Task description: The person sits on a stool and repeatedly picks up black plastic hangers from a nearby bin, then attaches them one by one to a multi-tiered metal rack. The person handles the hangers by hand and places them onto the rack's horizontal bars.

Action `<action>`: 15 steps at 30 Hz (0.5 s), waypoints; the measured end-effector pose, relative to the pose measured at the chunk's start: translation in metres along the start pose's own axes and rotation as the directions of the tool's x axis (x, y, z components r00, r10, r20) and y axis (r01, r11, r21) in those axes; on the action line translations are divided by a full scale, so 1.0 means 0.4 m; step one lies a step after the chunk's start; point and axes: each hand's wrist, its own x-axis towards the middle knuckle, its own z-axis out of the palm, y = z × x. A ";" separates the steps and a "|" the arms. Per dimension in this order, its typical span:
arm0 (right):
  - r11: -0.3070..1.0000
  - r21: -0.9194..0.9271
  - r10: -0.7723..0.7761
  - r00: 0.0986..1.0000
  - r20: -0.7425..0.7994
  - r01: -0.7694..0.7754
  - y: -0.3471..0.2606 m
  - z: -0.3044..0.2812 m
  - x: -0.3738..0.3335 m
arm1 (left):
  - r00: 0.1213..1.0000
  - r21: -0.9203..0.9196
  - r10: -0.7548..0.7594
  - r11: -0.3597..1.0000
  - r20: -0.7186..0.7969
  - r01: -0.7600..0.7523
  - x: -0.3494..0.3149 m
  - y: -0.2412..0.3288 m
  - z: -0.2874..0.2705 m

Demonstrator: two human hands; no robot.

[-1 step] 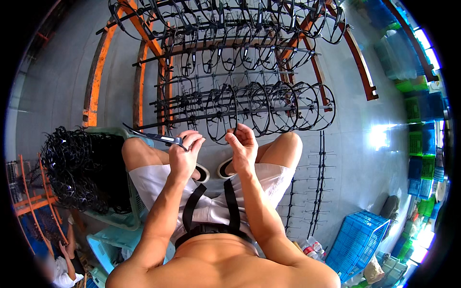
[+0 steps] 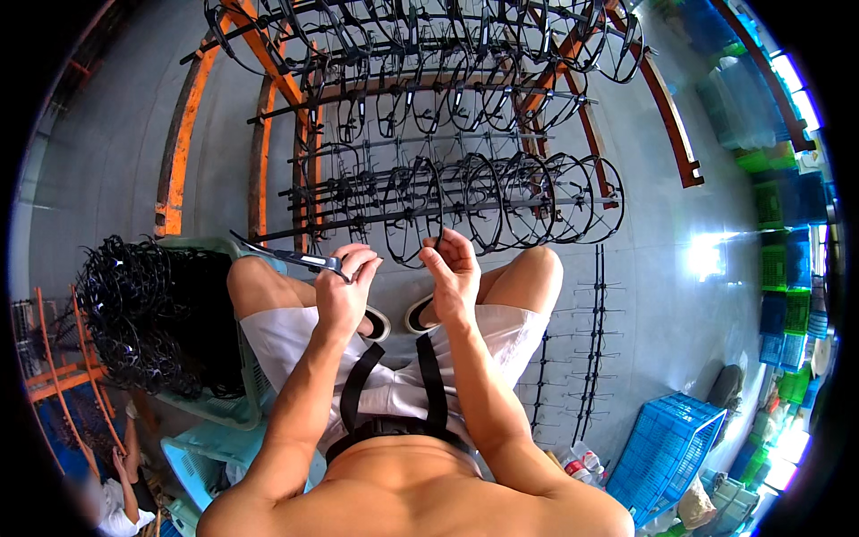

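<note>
I sit with knees apart in front of an orange steel frame that carries rows of black wire rings strung on dark bars. My left hand is shut on a long grey metal tool whose end points out to the left. My right hand pinches the lower end of one black wire ring in the nearest row. The two hands are close together above my knees and sandals.
A heap of black wire rings fills a pale green crate at my left. Black wire pieces lie on the grey floor at right. A blue crate and stacked coloured crates stand at right. Another person crouches at lower left.
</note>
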 end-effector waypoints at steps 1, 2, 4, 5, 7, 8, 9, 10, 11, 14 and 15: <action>1.000 -0.028 -0.011 1.000 0.001 0.011 -0.014 0.009 -0.003 | 1.000 0.014 -0.020 1.000 0.014 0.020 -0.007 0.002 -0.007; 0.998 -0.055 -0.017 1.000 0.000 0.017 -0.030 0.020 -0.009 | 0.998 -0.007 -0.055 0.998 0.021 0.055 -0.008 0.010 -0.017; 0.904 -0.413 -0.124 0.992 -0.004 0.112 -0.064 0.034 -0.021 | 0.991 -0.048 -0.127 0.991 0.032 0.129 -0.011 0.024 -0.038; 0.751 -0.619 -0.289 0.957 0.007 0.231 -0.079 0.050 -0.032 | 0.985 -0.035 -0.168 0.985 0.037 0.169 -0.022 0.028 -0.054; 0.472 -0.841 -0.441 0.897 0.034 0.264 -0.099 0.084 -0.072 | 0.962 -0.402 -0.266 0.877 0.055 0.265 -0.042 0.045 -0.084; 0.447 -0.838 -0.444 0.891 0.096 0.313 -0.116 0.101 -0.097 | 0.950 -0.586 -0.302 0.756 0.083 0.292 -0.050 0.073 -0.108; 0.590 -0.788 -0.147 0.983 0.111 0.177 -0.115 0.100 -0.126 | 0.964 -0.629 -0.255 0.738 0.074 0.243 -0.056 0.084 -0.123; 0.678 -0.735 0.162 0.975 0.150 0.000 -0.114 0.100 -0.155 | 0.984 -0.660 -0.171 0.735 0.042 0.156 -0.062 0.106 -0.142; 0.787 -0.518 0.486 0.855 0.183 -0.336 -0.127 0.124 -0.175 | 0.999 -0.513 -0.032 0.858 0.016 0.036 -0.066 0.119 -0.160; 0.686 0.168 0.654 0.701 0.286 -0.708 -0.125 0.229 -0.248 | 0.968 -0.163 0.227 0.964 0.103 -0.209 -0.126 0.109 -0.162; 0.702 0.246 0.596 0.741 0.309 -0.668 -0.129 0.236 -0.249 | 0.969 -0.113 0.220 0.972 0.110 -0.208 -0.136 0.110 -0.158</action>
